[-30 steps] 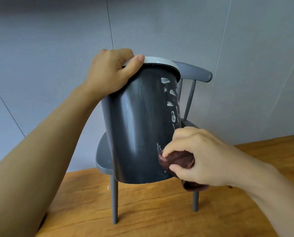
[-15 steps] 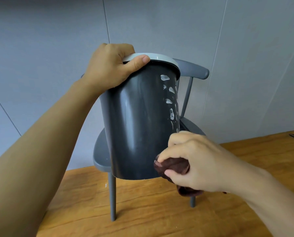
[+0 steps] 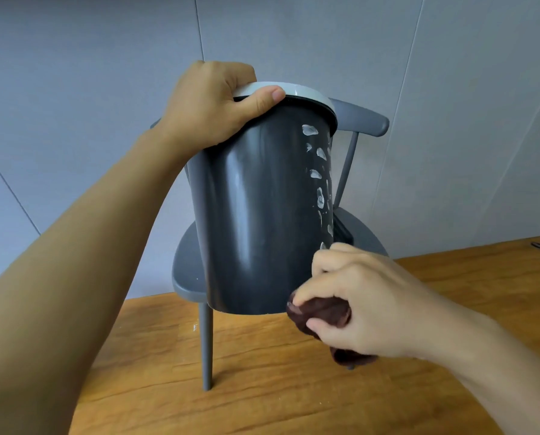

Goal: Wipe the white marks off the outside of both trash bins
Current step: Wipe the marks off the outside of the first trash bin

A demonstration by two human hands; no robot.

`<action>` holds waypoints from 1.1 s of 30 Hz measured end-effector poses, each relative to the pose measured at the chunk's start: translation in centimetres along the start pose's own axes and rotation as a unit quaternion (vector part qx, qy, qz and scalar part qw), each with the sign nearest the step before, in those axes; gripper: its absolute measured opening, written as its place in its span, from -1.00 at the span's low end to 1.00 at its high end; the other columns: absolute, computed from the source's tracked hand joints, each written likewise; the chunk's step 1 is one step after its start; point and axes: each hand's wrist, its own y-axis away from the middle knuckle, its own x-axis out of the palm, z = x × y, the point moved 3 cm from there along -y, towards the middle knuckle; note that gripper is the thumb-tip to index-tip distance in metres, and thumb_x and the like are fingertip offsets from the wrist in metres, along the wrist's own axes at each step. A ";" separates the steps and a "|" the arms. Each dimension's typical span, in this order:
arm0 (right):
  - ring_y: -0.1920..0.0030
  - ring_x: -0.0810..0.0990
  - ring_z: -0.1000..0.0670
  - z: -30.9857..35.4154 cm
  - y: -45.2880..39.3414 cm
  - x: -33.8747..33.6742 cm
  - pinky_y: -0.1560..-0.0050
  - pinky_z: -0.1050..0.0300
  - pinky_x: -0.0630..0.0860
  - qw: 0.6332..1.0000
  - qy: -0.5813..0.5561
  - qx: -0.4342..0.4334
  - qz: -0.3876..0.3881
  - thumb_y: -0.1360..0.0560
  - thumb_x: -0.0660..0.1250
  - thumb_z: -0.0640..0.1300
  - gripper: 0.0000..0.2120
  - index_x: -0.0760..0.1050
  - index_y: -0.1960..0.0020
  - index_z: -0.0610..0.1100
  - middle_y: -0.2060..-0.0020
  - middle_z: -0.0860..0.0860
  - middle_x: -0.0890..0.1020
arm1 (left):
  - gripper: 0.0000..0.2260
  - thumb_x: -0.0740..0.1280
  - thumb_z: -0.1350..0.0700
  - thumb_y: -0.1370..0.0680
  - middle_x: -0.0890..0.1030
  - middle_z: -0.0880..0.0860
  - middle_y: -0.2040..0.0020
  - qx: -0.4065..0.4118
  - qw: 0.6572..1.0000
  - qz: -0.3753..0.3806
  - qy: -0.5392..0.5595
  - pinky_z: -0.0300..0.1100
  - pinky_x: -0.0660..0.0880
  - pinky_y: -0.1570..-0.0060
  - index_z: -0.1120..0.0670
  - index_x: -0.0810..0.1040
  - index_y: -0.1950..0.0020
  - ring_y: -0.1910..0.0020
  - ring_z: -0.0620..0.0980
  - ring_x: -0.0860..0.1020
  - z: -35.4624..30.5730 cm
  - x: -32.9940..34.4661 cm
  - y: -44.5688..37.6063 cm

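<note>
Change: over the last second the right hand [image 3: 369,302] had slid the cloth [image 3: 318,315] down the bin's side to its bottom edge, and the mark that had shown low down by the cloth was no longer visible.
Meaning: to my eye the lowest patch was done, but the job on this bin was only begun.
Marks: a column of white marks [image 3: 320,186] remained up the right side, from under the lid to just above the right knuckles.
Left hand: the left hand [image 3: 212,105] was closed over the pale lid [image 3: 306,92], thumb along the rim, holding the trash bin [image 3: 256,215] tilted in front of the grey chair [image 3: 365,120].
Right hand: curled tight round the bunched dark cloth, pressed against the bin's lower right corner.
Second bin: not in sight.
</note>
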 end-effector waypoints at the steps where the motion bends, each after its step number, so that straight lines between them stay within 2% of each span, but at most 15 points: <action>1: 0.02 0.44 0.17 -0.1 0.2 0.0 0.17 0.27 0.44 1.000 -0.008 0.003 0.001 -0.47 0.40 0.19 -0.74 0.65 -0.14 0.22 0.14 0.23 0.47 | -0.43 0.26 -0.33 -0.57 0.22 0.03 0.44 0.000 1.000 0.001 -0.003 -0.04 0.10 0.36 0.09 0.21 0.34 0.37 0.05 0.21 0.0 0.0 0.0; 3: -0.03 0.51 0.16 -0.6 0.3 -0.8 0.10 0.16 0.54 0.997 -0.055 0.031 -0.052 -0.46 0.40 0.19 -0.73 0.65 -0.14 0.22 0.09 0.24 0.52 | -0.43 0.26 -0.33 -0.57 0.23 0.04 0.44 -0.001 1.000 0.002 -0.009 -0.04 0.11 0.35 0.11 0.22 0.33 0.36 0.07 0.22 -0.1 0.0 0.0; 6: -0.01 0.58 0.07 -1.4 0.2 -1.6 0.06 0.03 0.60 0.978 -0.083 0.073 -0.179 -0.47 0.51 0.04 -0.72 0.69 -0.18 0.13 0.06 0.17 0.56 | -0.43 0.25 -0.34 -0.56 0.24 0.04 0.43 -0.004 1.000 0.001 -0.012 -0.04 0.14 0.34 0.13 0.24 0.32 0.35 0.07 0.23 -0.1 0.1 0.0; 8: 0.00 0.57 0.02 -1.3 0.1 -0.8 0.06 0.00 0.61 0.972 -0.081 0.085 -0.203 -0.46 0.56 -0.05 -0.70 0.69 -0.19 0.07 0.07 0.12 0.55 | -0.42 0.24 -0.35 -0.56 0.24 0.05 0.43 -0.004 1.000 0.000 -0.016 -0.03 0.14 0.35 0.13 0.27 0.31 0.36 0.05 0.23 -0.2 0.1 -0.1; 10: 0.00 0.54 0.02 -0.7 0.3 0.4 0.06 0.02 0.59 0.977 -0.073 0.074 -0.184 -0.47 0.52 -0.01 -0.72 0.68 -0.17 0.06 0.08 0.13 0.53 | -0.42 0.24 -0.36 -0.56 0.23 0.04 0.44 -0.005 1.000 -0.001 -0.013 -0.04 0.12 0.37 0.12 0.26 0.32 0.39 0.01 0.20 -0.3 0.2 -0.1; 13: 0.01 0.50 0.11 -0.4 1.5 1.5 0.11 0.09 0.57 0.992 -0.067 0.044 -0.099 -0.46 0.44 0.13 -0.74 0.66 -0.13 0.14 0.11 0.21 0.49 | -0.42 0.24 -0.35 -0.56 0.23 0.03 0.45 -0.005 1.000 -0.001 -0.016 -0.10 0.10 0.41 0.11 0.24 0.33 0.39 0.03 0.20 -0.2 0.2 -0.1; 15: 0.01 0.51 0.15 -0.6 2.2 1.7 0.12 0.12 0.57 0.995 -0.074 0.040 -0.054 -0.45 0.41 0.19 -0.72 0.65 -0.13 0.19 0.12 0.24 0.49 | -0.42 0.24 -0.36 -0.56 0.24 0.04 0.45 -0.005 1.000 -0.003 -0.021 -0.05 0.11 0.40 0.11 0.24 0.32 0.38 0.02 0.20 -0.2 0.2 -0.1; 17: 0.00 0.55 0.15 -1.0 2.5 1.1 0.10 0.15 0.56 0.993 -0.087 0.049 -0.068 -0.44 0.42 0.19 -0.73 0.66 -0.12 0.20 0.11 0.25 0.52 | -0.43 0.23 -0.36 -0.56 0.25 0.04 0.44 -0.005 1.000 -0.002 -0.020 -0.04 0.09 0.38 0.09 0.22 0.33 0.36 0.05 0.22 -0.4 0.3 -0.2; 21: 0.00 0.64 0.08 -1.9 2.3 -0.4 0.08 0.25 0.56 0.969 -0.131 0.080 -0.194 -0.45 0.48 0.08 -0.73 0.70 -0.14 0.13 0.06 0.20 0.59 | -0.44 0.24 -0.36 -0.56 0.26 0.03 0.45 0.000 1.000 -0.002 -0.019 -0.05 0.09 0.35 0.03 0.20 0.36 0.36 0.06 0.23 -0.7 0.4 -0.3; 24: -0.02 0.62 0.05 -1.4 1.5 0.3 0.04 0.20 0.58 0.961 -0.130 0.088 -0.227 -0.44 0.54 -0.03 -0.70 0.71 -0.17 0.04 0.05 0.13 0.60 | -0.44 0.24 -0.37 -0.56 0.25 0.04 0.44 -0.001 1.000 -0.001 -0.021 -0.05 0.10 0.35 0.03 0.18 0.36 0.35 0.08 0.23 -0.6 0.5 -0.4; 27: 0.00 0.56 0.02 -0.6 1.3 1.2 0.02 0.11 0.57 0.975 -0.100 0.068 -0.187 -0.45 0.58 -0.07 -0.70 0.72 -0.17 0.02 0.08 0.10 0.56 | -0.42 0.24 -0.37 -0.56 0.22 0.05 0.43 -0.001 1.000 0.001 -0.017 -0.04 0.11 0.35 0.07 0.17 0.35 0.35 0.08 0.21 -0.5 0.6 -0.5; 31: 0.09 0.47 0.09 0.7 2.1 1.7 0.23 0.03 0.55 0.997 -0.046 0.014 -0.068 -0.46 0.43 0.09 -0.79 0.70 -0.08 0.13 0.17 0.17 0.49 | -0.40 0.23 -0.37 -0.55 0.22 0.06 0.43 0.008 1.000 0.004 -0.025 -0.01 0.13 0.35 0.10 0.19 0.34 0.36 0.09 0.22 -0.7 0.6 -0.6; 33: 0.10 0.48 0.11 0.7 2.3 1.3 0.24 0.05 0.55 0.997 -0.039 0.007 -0.071 -0.46 0.41 0.11 -0.78 0.69 -0.07 0.14 0.18 0.19 0.49 | -0.41 0.23 -0.37 -0.55 0.23 0.06 0.43 0.007 1.000 0.001 -0.028 -0.01 0.13 0.35 0.09 0.18 0.34 0.36 0.08 0.22 -0.8 0.7 -0.6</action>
